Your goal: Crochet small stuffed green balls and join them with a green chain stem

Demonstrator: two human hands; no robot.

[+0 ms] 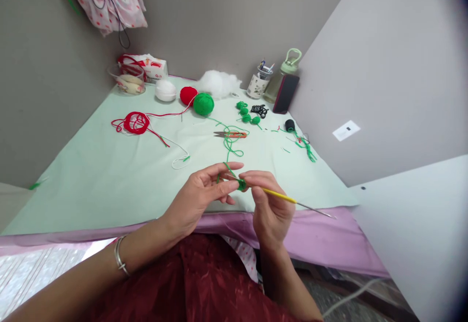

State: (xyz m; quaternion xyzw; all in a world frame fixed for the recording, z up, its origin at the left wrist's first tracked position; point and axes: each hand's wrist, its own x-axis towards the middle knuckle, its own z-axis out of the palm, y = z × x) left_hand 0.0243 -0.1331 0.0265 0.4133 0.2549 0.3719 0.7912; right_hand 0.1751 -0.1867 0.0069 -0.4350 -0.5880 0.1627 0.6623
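Note:
My left hand (204,192) pinches a small green crocheted piece (242,184) between thumb and fingers, with green yarn (229,151) looped over its index finger. My right hand (268,205) grips a crochet hook with a yellow handle (281,196), its tip at the green piece and its metal end pointing right. The yarn runs back across the pale green table cover (109,175) to a green yarn ball (203,104).
Orange-handled snips (231,134) lie mid-table. Behind are a red yarn ball (187,95), a white ball (165,90), stuffing (218,83), small green crocheted pieces (246,113), a red yarn tangle (136,122), a black spool (290,125), a phone (285,93), a bottle (283,73) and a tissue box (151,67).

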